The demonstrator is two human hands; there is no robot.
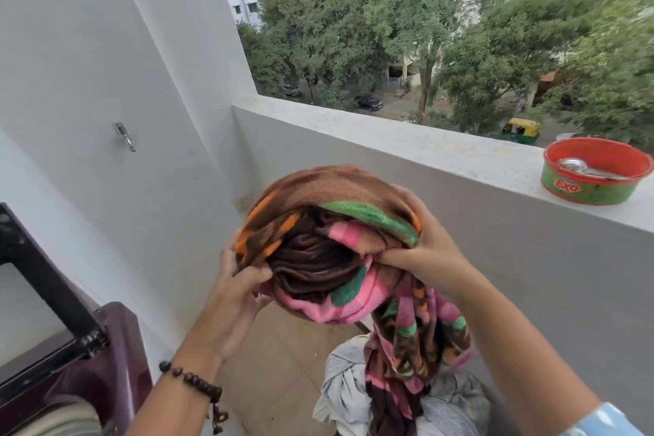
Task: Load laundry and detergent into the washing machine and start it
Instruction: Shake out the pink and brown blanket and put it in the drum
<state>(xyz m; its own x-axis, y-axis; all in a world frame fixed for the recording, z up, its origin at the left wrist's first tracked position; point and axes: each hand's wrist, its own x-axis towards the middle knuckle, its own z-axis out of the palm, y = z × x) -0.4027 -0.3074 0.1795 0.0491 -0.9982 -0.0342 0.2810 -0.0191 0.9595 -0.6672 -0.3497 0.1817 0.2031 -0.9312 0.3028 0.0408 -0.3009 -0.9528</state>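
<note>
Both the left hand (233, 297) and right hand (421, 251) grip the bundled brown, pink and green fleece blanket (329, 241). Gather its trailing tail before swinging it left into the maroon washing machine (116, 361), I judge.

blanket (329, 244): centre, held up between both hands, tail hanging down right onto laundry pile
left hand (235, 288): on blanket's left edge
right hand (430, 251): on blanket's right side
laundry pile (345, 386): below blanket, on floor
washing machine (116, 347): bottom left, lid (46, 276) raised
ledge (407, 145): behind blanket
tub (594, 175): on ledge, far right
spoon (584, 166): in tub
hook (124, 134): on left wall
</note>
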